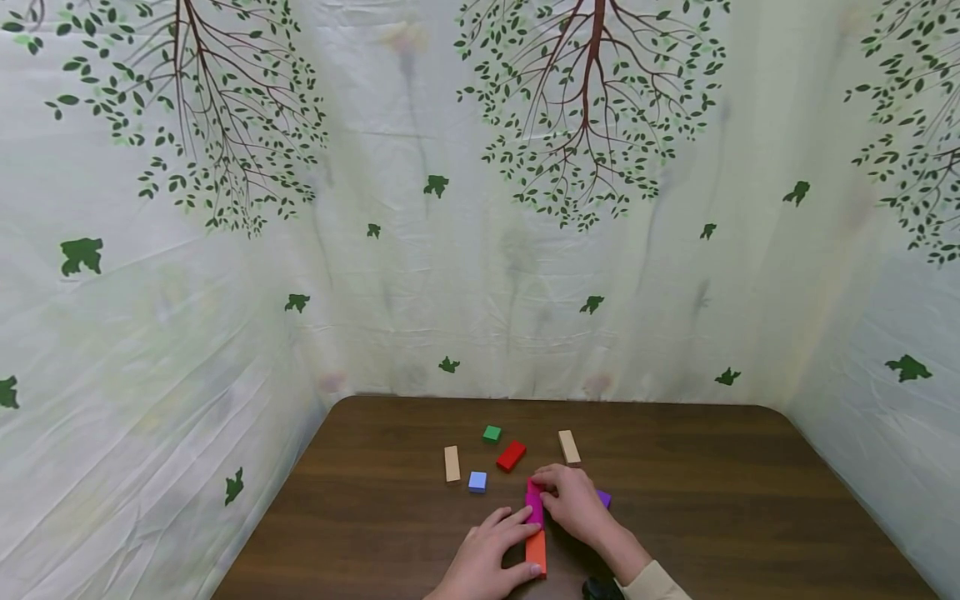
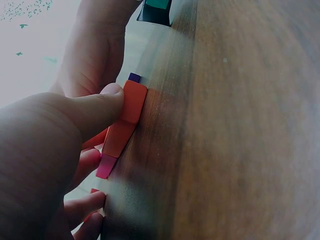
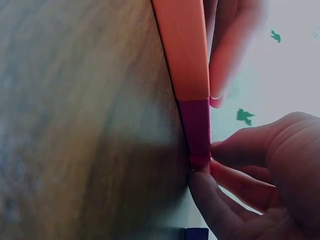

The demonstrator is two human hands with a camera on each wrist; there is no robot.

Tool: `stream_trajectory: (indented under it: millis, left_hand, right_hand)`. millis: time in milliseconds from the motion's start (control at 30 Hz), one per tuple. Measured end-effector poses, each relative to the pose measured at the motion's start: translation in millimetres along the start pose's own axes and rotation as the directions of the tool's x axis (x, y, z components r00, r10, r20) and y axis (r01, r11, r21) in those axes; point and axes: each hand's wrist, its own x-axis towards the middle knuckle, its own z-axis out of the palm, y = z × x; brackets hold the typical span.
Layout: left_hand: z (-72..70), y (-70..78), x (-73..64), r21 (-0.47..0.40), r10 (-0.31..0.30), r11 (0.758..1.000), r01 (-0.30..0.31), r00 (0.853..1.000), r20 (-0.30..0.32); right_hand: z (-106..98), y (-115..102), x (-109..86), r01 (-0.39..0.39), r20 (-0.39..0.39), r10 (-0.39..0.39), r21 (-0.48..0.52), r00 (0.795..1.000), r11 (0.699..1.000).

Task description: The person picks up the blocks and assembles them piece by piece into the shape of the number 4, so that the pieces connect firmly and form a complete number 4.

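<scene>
An orange block and a magenta block lie end to end in a row on the brown table. At the row's far end is a small pink block, partly covered by fingers. My right hand pinches this pink block between thumb and fingertips, against the magenta one. From the left side, my left hand touches the row with fairly straight fingers; its thumb rests by the orange block's near end, and a fingertip lies near the orange-magenta joint. A purple block shows beyond the right hand.
Beyond the hands lie a blue cube, a green block, a red block, a left wooden block and a right wooden block. A curtain with printed leaves hangs behind the table.
</scene>
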Motion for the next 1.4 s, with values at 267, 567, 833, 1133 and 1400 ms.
stream_trajectory:
  millis: [267,567,833,1133,1400]
  left_hand:
    - [-0.6,0.8,-0.4,-0.007,-0.004,1.0,0.004,1.0,0.001]
    - [0.3,-0.5,-0.2,-0.004,0.004,1.0,-0.004,1.0,-0.006]
    - [-0.1,-0.4,-0.1,0.007,0.012,1.0,-0.012,1.0,-0.012]
    - [0.4,-1.1,-2.9,0.003,0.029,1.0,-0.029,0.999,-0.018]
    - [-0.9,0.8,-0.5,-0.018,-0.01,1.0,0.01,1.0,0.007]
  right_hand:
    - [0.2,-0.2,-0.1,0.006,-0.001,-0.006,-0.008,1.0,1.0]
    - [-0.1,-1.0,0.5,0.003,0.006,-0.003,-0.004,1.0,1.0]
    - [0.5,-2.5,-0.1,0.0,-0.004,0.0,0.014,1.0,1.0]
    - [-4.3,-6.3,-1.1,-0.013,-0.024,0.014,0.043,1.0,0.999]
    - [-20.3,-8.1,-0.7,-0.062,-0.021,0.063,0.067,0.998,0.996]
